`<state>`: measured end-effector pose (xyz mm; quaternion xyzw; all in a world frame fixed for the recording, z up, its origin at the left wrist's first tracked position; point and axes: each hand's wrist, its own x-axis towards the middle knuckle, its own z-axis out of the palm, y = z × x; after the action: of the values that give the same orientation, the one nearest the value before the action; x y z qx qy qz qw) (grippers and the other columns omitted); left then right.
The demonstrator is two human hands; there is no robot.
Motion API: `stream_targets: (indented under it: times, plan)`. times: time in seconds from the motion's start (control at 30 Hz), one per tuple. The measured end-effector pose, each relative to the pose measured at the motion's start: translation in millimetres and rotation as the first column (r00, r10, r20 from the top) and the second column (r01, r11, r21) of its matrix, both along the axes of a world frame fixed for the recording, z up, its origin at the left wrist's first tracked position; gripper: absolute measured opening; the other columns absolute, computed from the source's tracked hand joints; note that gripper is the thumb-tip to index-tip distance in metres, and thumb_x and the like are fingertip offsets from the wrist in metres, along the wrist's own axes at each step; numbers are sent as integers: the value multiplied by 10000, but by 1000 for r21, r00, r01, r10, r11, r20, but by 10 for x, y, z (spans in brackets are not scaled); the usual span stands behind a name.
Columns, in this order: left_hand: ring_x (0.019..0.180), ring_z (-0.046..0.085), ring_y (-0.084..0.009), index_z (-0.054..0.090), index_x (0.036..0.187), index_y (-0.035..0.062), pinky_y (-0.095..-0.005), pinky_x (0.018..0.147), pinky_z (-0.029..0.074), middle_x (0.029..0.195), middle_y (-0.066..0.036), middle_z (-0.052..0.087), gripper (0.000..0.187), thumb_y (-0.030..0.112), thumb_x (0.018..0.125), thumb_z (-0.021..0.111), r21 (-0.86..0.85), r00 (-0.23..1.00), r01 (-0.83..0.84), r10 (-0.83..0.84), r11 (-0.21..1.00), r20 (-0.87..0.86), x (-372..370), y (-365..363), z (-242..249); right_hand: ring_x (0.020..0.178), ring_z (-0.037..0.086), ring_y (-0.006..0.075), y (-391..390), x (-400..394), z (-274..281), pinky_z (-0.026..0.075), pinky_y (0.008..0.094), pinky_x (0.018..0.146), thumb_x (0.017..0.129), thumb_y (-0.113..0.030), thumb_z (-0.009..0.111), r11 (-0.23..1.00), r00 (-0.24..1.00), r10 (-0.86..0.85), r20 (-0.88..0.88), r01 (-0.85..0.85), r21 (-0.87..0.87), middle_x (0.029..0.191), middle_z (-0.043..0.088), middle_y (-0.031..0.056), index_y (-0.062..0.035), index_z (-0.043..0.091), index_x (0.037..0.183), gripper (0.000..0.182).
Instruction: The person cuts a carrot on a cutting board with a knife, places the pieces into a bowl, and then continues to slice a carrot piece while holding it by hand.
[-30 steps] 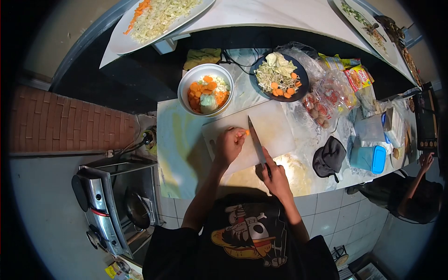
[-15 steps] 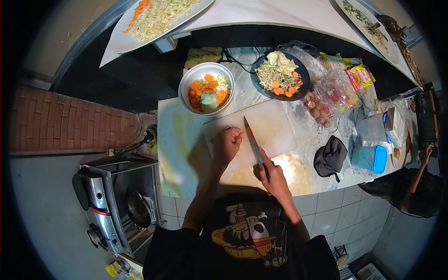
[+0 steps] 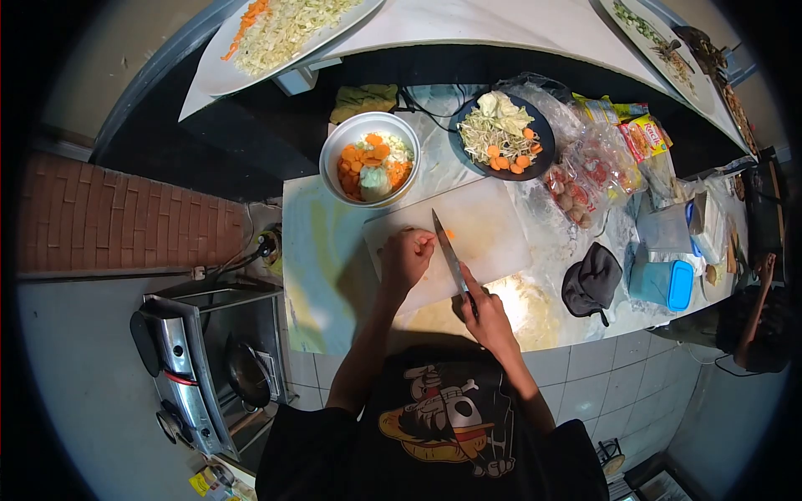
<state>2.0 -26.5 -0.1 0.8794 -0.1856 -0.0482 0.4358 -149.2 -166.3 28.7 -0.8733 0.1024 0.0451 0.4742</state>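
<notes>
My right hand (image 3: 487, 320) is wrapped round the handle of a kitchen knife (image 3: 447, 246), whose blade points away from me over a white cutting board (image 3: 493, 213). Just left of the blade, my left hand (image 3: 408, 257) is closed with fingertips bent in; what it holds, if anything, is hidden. A small orange piece (image 3: 451, 235), apparently carrot, lies on the board by the blade's right side. Beyond the board stand a white bowl (image 3: 327, 159) of carrot slices and chopped vegetables, and a dark plate (image 3: 547, 142) with bean sprouts, carrot slices and a pale leafy vegetable.
On the right are plastic bags (image 3: 585, 171) of round items, a black cap (image 3: 591, 280) and a blue-lidded container (image 3: 664, 284). A platter (image 3: 219, 79) of shredded vegetables rests on the upper counter. A stove (image 3: 180, 351) stands at left; another person (image 3: 756, 326) is at far right.
The knife blade has shifted slightly left, closer to my left fingers, and the small orange piece now shows on its right. The other person at far right has moved a little.
</notes>
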Motion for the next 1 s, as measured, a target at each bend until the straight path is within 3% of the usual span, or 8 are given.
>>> stream_targets:
  times: [0.37, 0.5, 0.7, 0.9, 1.0]
  plan:
    - [625, 669, -217, 711, 848, 66, -338, 603, 518, 792, -91, 683, 74, 120, 797, 710, 13, 999, -34, 34, 999, 19, 27, 18, 12, 805, 607, 470, -6, 3, 40, 488, 489, 757, 870, -6, 512, 1000, 999, -8, -48, 8, 9, 1009, 638, 282, -137, 322, 1484, 655]
    - [624, 673, -222, 710, 860, 64, -338, 599, 519, 802, -97, 684, 90, 135, 805, 715, 54, 999, -24, 23, 998, 23, 43, 21, -3, 806, 606, 469, 4, -7, 8, 487, 489, 755, 864, 4, 513, 1000, 1000, 0, -21, 0, 2, 992, 636, 288, -134, 330, 1481, 658]
    - [620, 680, -220, 710, 876, 54, -327, 582, 525, 806, -102, 687, 108, 131, 803, 730, -24, 1000, -22, 22, 999, -6, 18, -20, 14, 788, 604, 471, 11, -4, 9, 485, 484, 743, 859, 10, 512, 1000, 1000, -8, 17, 8, 13, 945, 631, 295, -123, 338, 1477, 656]
    - [634, 688, -215, 711, 869, 52, -321, 586, 531, 802, -102, 690, 103, 126, 802, 732, 6, 999, -30, 30, 1000, -22, 11, -44, 36, 759, 605, 472, -11, 10, 66, 478, 490, 725, 864, 5, 512, 998, 997, -42, -57, 44, 33, 916, 634, 293, -122, 332, 1480, 654]
    - [631, 687, -223, 711, 859, 53, -328, 589, 530, 785, -108, 688, 111, 147, 805, 732, -2, 998, -60, 60, 998, -29, 6, -37, -3, 754, 605, 466, 2, -11, 44, 480, 484, 723, 862, 8, 515, 999, 999, -35, 17, 35, -1, 908, 635, 289, -119, 329, 1481, 659]
